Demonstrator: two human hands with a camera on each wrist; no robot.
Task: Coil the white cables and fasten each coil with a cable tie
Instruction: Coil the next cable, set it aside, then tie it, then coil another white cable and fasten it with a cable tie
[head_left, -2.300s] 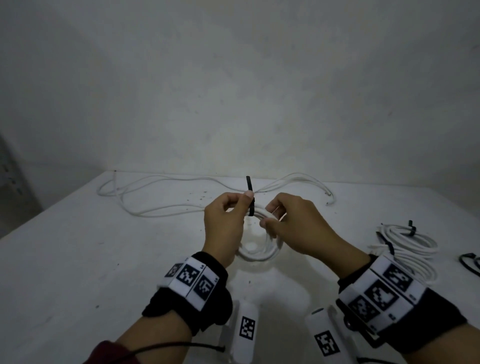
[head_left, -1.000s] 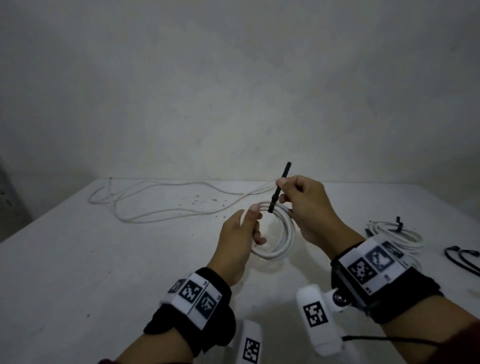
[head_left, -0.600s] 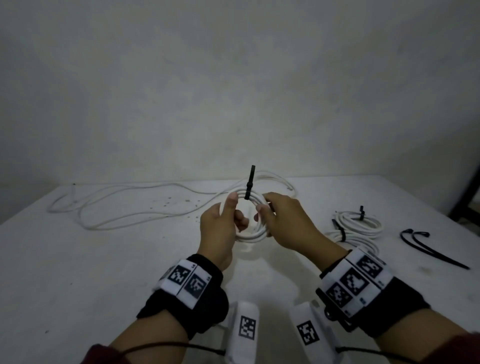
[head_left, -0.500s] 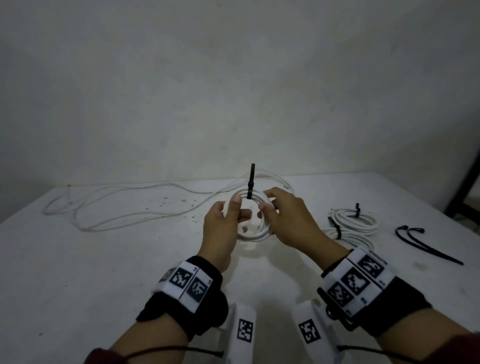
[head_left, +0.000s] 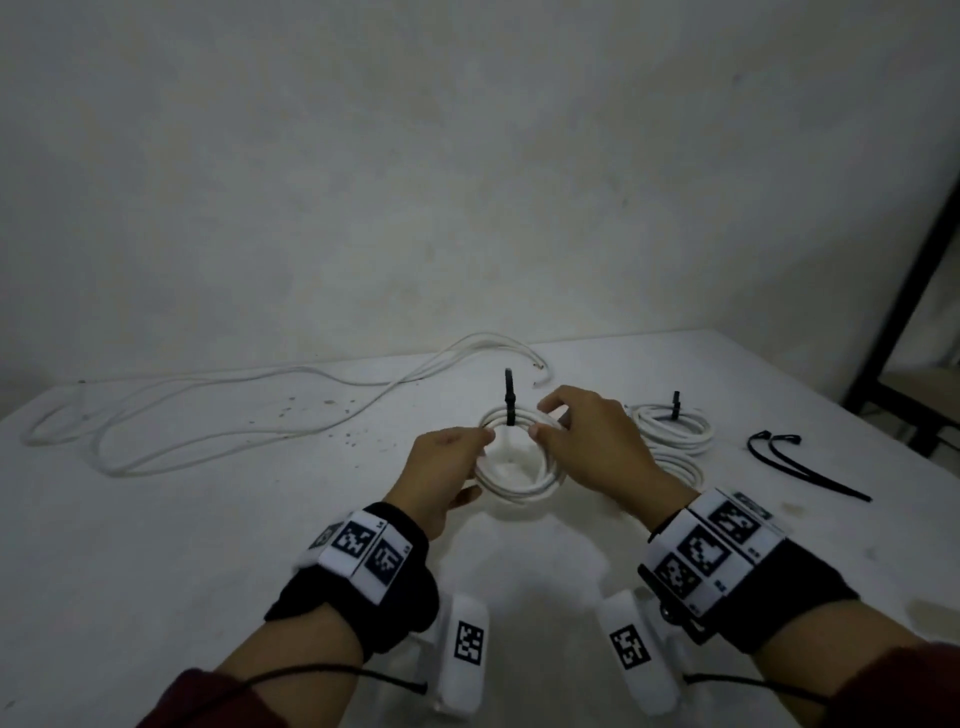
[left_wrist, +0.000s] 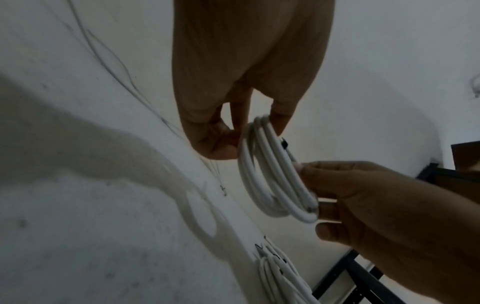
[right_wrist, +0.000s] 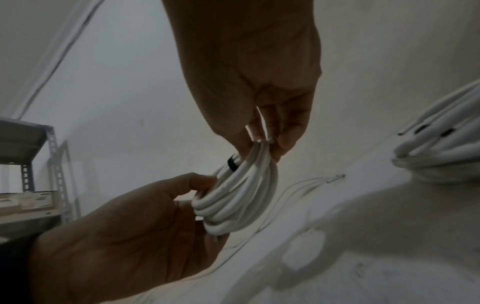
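A small white cable coil (head_left: 521, 486) is held just above the white table (head_left: 208, 545). My left hand (head_left: 475, 457) pinches its left side and my right hand (head_left: 543, 418) pinches its right side. A black cable tie (head_left: 508, 400) is wrapped round the far part of the coil, and its tail stands straight up. In the left wrist view my left hand (left_wrist: 249, 135) grips the coil (left_wrist: 272, 174) by thumb and fingers. The right wrist view has my right hand (right_wrist: 265, 144) pinching the coil (right_wrist: 233, 195) next to the tie (right_wrist: 232, 164).
Two tied white coils (head_left: 670, 431) lie stacked just right of my right hand. Loose black cable ties (head_left: 800, 462) lie farther right. A long loose white cable (head_left: 208, 410) sprawls across the back left of the table. A dark frame (head_left: 893, 312) stands past the right edge.
My right hand has let go of the tie's tail and now grips the coil's right side. The coil has come lower toward the table, with the tie's tail standing upright.
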